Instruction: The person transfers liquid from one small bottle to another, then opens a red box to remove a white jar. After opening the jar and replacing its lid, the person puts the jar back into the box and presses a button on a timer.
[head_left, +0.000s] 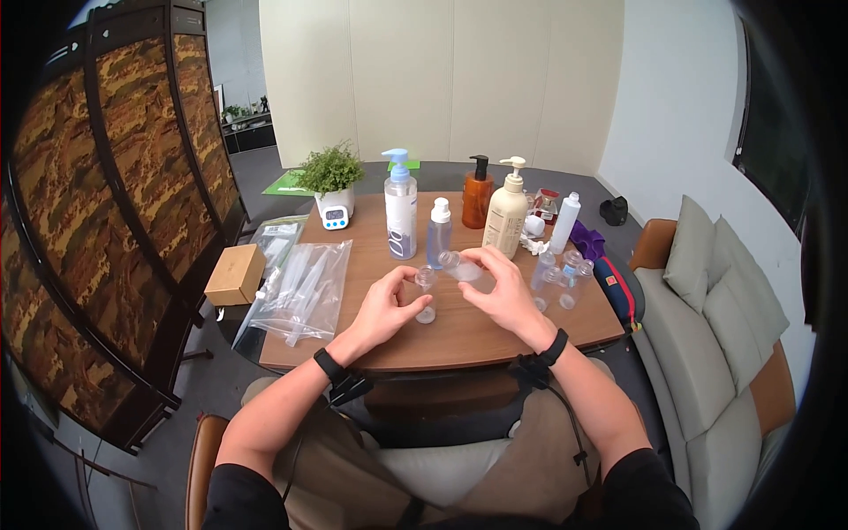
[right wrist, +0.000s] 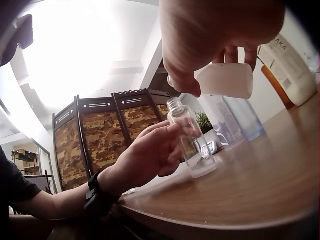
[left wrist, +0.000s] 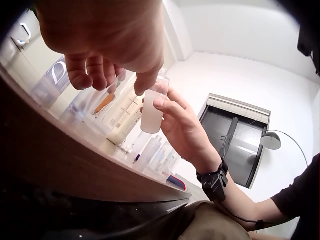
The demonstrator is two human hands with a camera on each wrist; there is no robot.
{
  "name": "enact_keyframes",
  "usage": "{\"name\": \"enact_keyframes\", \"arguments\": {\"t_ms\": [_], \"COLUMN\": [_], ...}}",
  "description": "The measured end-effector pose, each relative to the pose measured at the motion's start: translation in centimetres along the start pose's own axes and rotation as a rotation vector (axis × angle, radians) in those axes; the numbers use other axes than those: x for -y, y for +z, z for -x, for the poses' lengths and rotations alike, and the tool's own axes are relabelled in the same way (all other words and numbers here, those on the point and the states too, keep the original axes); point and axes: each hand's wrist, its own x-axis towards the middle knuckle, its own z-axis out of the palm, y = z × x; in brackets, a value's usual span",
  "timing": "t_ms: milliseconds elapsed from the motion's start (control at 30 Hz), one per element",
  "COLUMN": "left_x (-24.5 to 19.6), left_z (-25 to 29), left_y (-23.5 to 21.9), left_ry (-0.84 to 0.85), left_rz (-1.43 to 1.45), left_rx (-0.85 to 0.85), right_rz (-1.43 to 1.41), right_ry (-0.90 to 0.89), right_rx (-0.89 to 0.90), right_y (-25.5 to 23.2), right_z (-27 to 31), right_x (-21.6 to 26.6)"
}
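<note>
My left hand (head_left: 386, 307) holds a small clear bottle (right wrist: 194, 152) by its sides; it stands upright on the tabletop, its neck uncapped. Between thumb and fingers of my right hand (head_left: 505, 293) is a second small bottle (right wrist: 227, 80), half-filled with something whitish. This one is tipped nearly on its side, its mouth pointing left, close above the clear bottle's neck. In the head view, a bluish pump bottle (head_left: 439, 237) stands just behind both hands.
Behind stand a tall blue-topped pump bottle (head_left: 401, 212), an amber one (head_left: 478, 199) and a cream one (head_left: 504, 216). Several small clear bottles (head_left: 567, 301) stand right, beside a dark pouch (head_left: 618, 291). Left lie a clear plastic bag (head_left: 322, 305), a cardboard box (head_left: 235, 275) and a timer (head_left: 335, 217).
</note>
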Motion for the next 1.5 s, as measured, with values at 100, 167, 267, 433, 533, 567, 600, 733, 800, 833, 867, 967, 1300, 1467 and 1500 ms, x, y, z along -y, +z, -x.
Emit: {"name": "enact_keyframes", "arguments": {"t_ms": [100,167,267,433,533,567,600,733,800,833,867,967,1300,1467,1500], "left_x": [0.1,-0.2,-0.5,-1.5,-2.2,-2.5,-2.6,-2.1,-2.3,-2.3,-2.4,-2.5,-2.2,-1.9,-1.9], "left_z": [-0.1,-0.1,0.0,0.1,0.1,0.1,0.2,0.5,0.3,0.4,0.4,0.3,0.4,0.4,0.4], "left_y": [-0.1,-0.1,-0.1,-0.8,-1.0,-1.0,-1.0,-0.7,-0.8,-0.8,-0.8,-0.8,-0.4,-0.4,-0.4], "left_ry": [-0.003,-0.004,-0.009,-0.01,-0.007,-0.015,-0.024,-0.009,-0.014,-0.02,-0.029,-0.037,0.005,0.014,0.014], "left_rz": [-0.011,-0.011,-0.013,-0.05,-0.078,-0.079,-0.08,-0.079,-0.089,-0.087,-0.088,-0.091,-0.082,-0.088,-0.087], "left_rx": [-0.004,-0.006,0.001,0.029,0.048,0.058,0.067,0.07,0.084,0.085,0.086,0.087,0.059,0.055,0.057], "right_rz": [0.002,0.009,0.027,0.097,0.093,0.092,0.117,0.227,0.225,0.227,0.225,0.221,0.271,0.301,0.314], "right_ry": [0.002,0.003,-0.012,-0.031,-0.029,-0.025,-0.038,-0.062,-0.078,-0.098,-0.096,-0.087,-0.125,-0.149,-0.159], "right_rx": [-0.002,0.0,-0.011,0.018,0.042,0.048,0.044,0.064,0.057,0.044,0.048,0.054,0.057,0.053,0.047], "right_y": [-0.4,-0.6,-0.8,-1.6,-1.9,-2.0,-2.0,-2.3,-2.2,-2.2,-2.2,-2.2,-1.8,-1.8,-1.8], "right_z": [-0.1,-0.3,-0.4,-0.6,-0.5,-0.5,-0.6,-0.7,-0.8,-0.8,-0.9,-0.9,-0.8,-0.9,-0.9], "right_x": [0.4,0.5,0.6,1.0,1.4,1.5,1.7,1.8,1.7,1.8,1.8,1.9,1.8,1.9,1.8]}}
